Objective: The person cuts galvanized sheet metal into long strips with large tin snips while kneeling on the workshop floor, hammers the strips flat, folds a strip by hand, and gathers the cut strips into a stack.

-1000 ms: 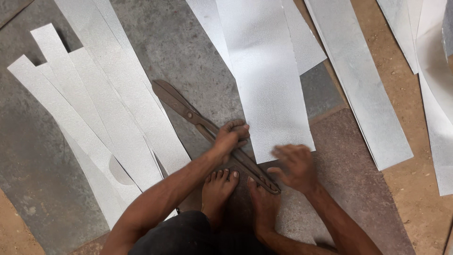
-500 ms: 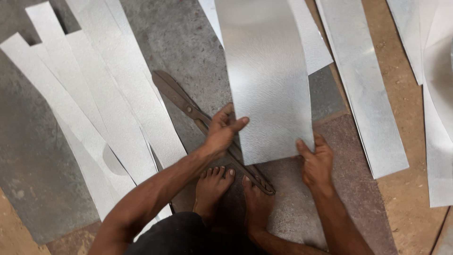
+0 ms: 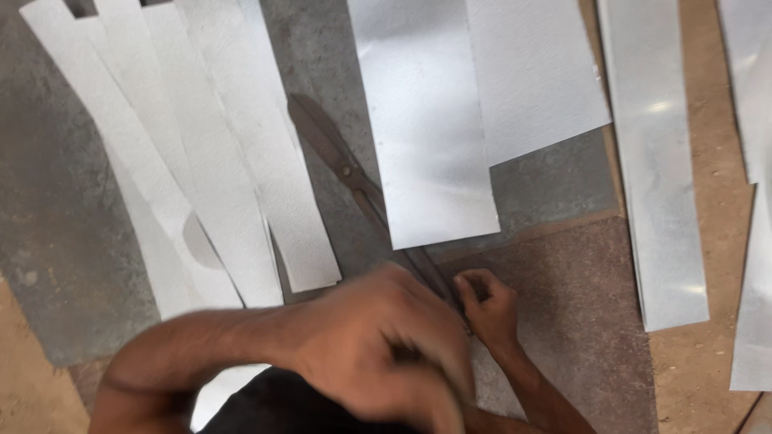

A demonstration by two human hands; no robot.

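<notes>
Looking down from head view: big rusty metal shears (image 3: 354, 181) lie flat on grey floor (image 3: 64, 201), blades toward far edge, handles toward near edge. Left hand (image 3: 394, 345) blurred, covers shears handles; fingers curled, cannot tell if gripping. Right hand (image 3: 486, 309) just beside handles, fingers curled loosely, grip unclear. Wide shiny metal sheet (image 3: 426, 137) lies touching right side of shears. Pale metal strips (image 3: 209, 177) fan out toward floor's left edge.
</notes>
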